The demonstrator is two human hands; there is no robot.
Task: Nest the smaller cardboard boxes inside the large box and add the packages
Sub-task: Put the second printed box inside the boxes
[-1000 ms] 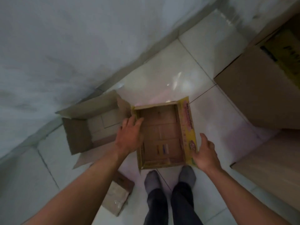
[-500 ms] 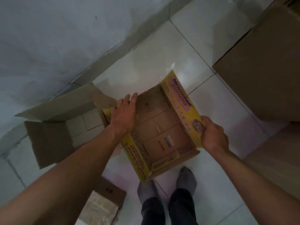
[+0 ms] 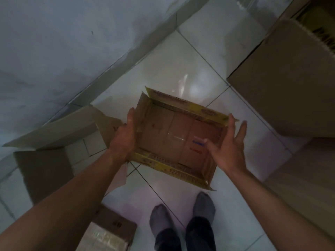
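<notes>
A small open cardboard box (image 3: 174, 140) with yellow printed flaps hangs in the air over the white floor tiles. My left hand (image 3: 125, 136) grips its left end wall. My right hand (image 3: 227, 144) is at its right end with fingers spread, palm against the wall. To the left on the floor lies a larger plain cardboard box (image 3: 54, 142), open, its flaps spread out. A taped brown package (image 3: 110, 232) lies on the floor at the bottom left, partly hidden by my left forearm.
Big cardboard boxes (image 3: 282, 84) stand at the right, one with a yellow printed flap at the top corner. A pale wall runs along the upper left. My feet in grey socks (image 3: 183, 214) stand below the held box.
I have turned the yellow-flapped box so its long side lies across me. My right hand has loosened from a grip to spread fingers at the box's end.
</notes>
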